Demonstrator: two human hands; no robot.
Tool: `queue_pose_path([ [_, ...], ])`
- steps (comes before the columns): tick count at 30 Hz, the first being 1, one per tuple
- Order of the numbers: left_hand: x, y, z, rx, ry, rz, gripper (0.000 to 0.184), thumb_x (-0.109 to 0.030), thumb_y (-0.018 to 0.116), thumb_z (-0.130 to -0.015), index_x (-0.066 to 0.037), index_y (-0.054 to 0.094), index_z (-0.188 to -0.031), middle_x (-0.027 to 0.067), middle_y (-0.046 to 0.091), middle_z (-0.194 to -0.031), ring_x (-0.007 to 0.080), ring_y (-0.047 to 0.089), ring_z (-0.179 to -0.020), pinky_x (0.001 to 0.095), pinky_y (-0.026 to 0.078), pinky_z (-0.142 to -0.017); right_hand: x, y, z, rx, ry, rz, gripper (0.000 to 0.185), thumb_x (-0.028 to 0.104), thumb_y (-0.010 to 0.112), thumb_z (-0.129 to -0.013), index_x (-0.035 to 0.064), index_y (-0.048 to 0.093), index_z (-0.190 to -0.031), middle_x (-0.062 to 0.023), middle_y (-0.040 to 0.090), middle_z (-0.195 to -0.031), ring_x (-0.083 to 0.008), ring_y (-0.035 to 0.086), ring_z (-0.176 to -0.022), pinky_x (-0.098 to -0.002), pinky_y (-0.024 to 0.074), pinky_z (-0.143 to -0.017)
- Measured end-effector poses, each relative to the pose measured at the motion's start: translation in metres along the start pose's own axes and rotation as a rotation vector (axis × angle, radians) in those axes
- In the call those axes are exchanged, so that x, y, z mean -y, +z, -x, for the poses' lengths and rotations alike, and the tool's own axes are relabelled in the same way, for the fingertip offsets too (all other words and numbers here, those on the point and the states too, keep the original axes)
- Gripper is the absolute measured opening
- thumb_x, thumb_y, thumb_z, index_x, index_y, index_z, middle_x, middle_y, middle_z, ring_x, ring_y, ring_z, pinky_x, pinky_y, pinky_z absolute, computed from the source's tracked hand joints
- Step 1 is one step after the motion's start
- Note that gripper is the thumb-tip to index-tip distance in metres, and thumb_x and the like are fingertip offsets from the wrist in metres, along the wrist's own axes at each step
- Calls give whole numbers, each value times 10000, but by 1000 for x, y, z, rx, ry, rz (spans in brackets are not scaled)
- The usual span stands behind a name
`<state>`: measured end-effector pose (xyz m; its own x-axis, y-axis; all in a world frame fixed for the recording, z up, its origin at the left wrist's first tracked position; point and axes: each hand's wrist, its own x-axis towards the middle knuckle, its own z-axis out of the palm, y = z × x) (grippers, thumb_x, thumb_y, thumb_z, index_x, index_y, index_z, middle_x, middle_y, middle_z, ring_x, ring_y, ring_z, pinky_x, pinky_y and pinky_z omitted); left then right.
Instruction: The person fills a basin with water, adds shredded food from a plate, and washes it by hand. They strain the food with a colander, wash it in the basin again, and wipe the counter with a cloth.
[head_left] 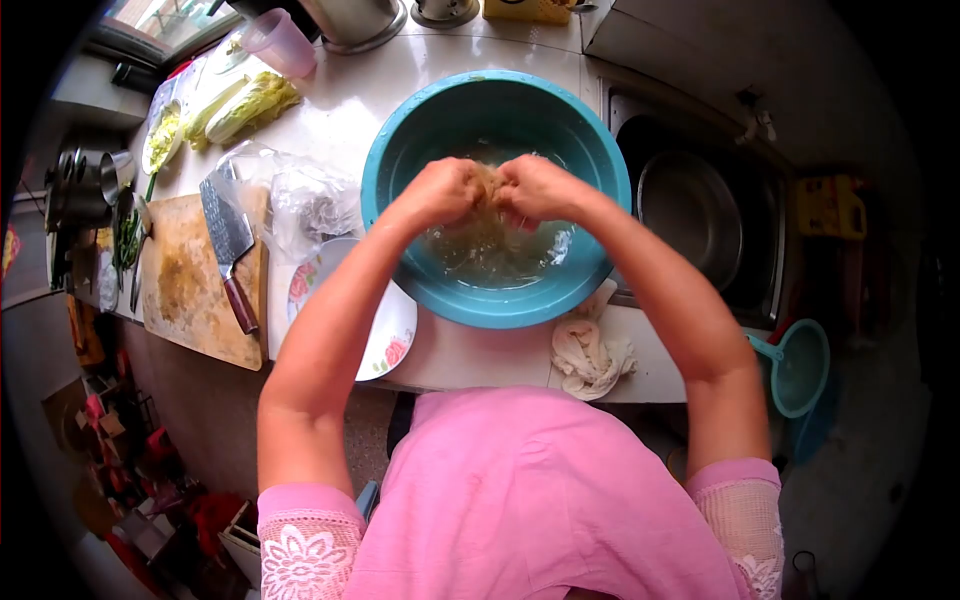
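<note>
A large teal basin (pixel 480 308) holds cloudy water (pixel 500 262). Over the water, near the basin's middle, my left hand (pixel 448 190) and my right hand (pixel 536 188) are close together. The fingers of both are closed on a clump of thin brownish strands (pixel 488 185), which hangs down between them towards the water. Its exact kind I cannot make out. Left of the basin, below my left forearm, lies a white floral plate (pixel 385 335), partly covered by the arm.
At left, a cleaver (pixel 229 228) rests on a wooden cutting board (pixel 185 285), beside a clear plastic bag (pixel 310 205). Behind are cabbage (pixel 250 105) and a pink cup (pixel 280 42). A sink with a metal bowl (pixel 690 220) is at right; a cloth (pixel 590 358) lies before the basin.
</note>
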<state>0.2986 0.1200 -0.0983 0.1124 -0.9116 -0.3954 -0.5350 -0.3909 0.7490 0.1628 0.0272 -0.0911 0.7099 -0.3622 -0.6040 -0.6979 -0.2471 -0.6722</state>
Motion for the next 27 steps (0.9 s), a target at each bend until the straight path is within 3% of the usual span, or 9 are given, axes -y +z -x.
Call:
queue_pose_path([
  [3,-20,-26,21,85,-63,356,378,-350,503,-850,10,617,-850,108,594,-692,166,580,-628,278,463,-607,18,-25,29,13,-128,-23,222,123,480,-789,55,611,-954,-153,607,-803,-222,594,-787,-324,463,-743],
  [7,-24,-29,30,197,186,-53,448,-386,629,-750,-13,598,-997,159,543,-1046,256,506,-995,346,405,-852,-5,-23,27,-191,-281,531,406,218,623,-727,100,537,-1105,-167,533,-1042,-279,548,-935,-354,430,-842],
  [8,1,-12,24,73,292,-271,508,-312,689,-693,-44,553,-1103,211,448,-1168,301,471,-1051,350,403,-874,-1,-15,30,-96,-69,642,570,175,667,-698,105,431,-1213,-180,401,-1218,-342,467,-1041,-379,404,-884],
  [11,-17,20,33,305,-9,-676,584,-229,676,-681,-58,441,-1188,255,379,-1201,375,453,-1044,383,397,-890,-19,27,21,-12,-12,810,576,220,685,-657,80,445,-1163,-174,463,-1129,-344,458,-1054,-405,447,-826],
  [15,54,80,1,-139,283,-864,463,-191,571,-712,-83,470,-1151,230,487,-1095,365,521,-950,402,438,-808,-39,60,-3,-201,-73,729,336,139,591,-686,36,561,-1004,-188,553,-1019,-319,542,-960,-383,464,-793],
  [17,22,57,2,144,38,-559,301,-129,489,-750,-94,578,-1036,185,585,-932,320,574,-882,384,468,-739,-28,48,-1,72,-257,570,196,51,519,-710,14,612,-877,-205,605,-877,-284,612,-798,-358,497,-718],
  [19,2,30,12,191,-33,-296,195,-127,499,-746,-53,631,-869,162,618,-763,272,612,-704,350,468,-614,-14,28,10,215,76,15,183,-2,454,-755,-15,594,-873,-165,619,-768,-233,616,-564,-327,521,-516],
  [21,1,11,15,236,-50,179,168,-136,502,-815,-30,589,-911,74,592,-699,124,568,-655,250,451,-564,-9,5,19,213,93,-325,205,65,440,-803,-10,565,-947,-135,612,-763,-212,620,-614,-316,528,-531],
  [27,-30,-34,26,262,16,267,290,-314,534,-847,-37,606,-894,25,579,-781,85,494,-702,223,379,-585,19,-40,27,25,-4,106,340,300,436,-859,50,543,-1064,-113,595,-878,-210,595,-808,-322,528,-570],
])
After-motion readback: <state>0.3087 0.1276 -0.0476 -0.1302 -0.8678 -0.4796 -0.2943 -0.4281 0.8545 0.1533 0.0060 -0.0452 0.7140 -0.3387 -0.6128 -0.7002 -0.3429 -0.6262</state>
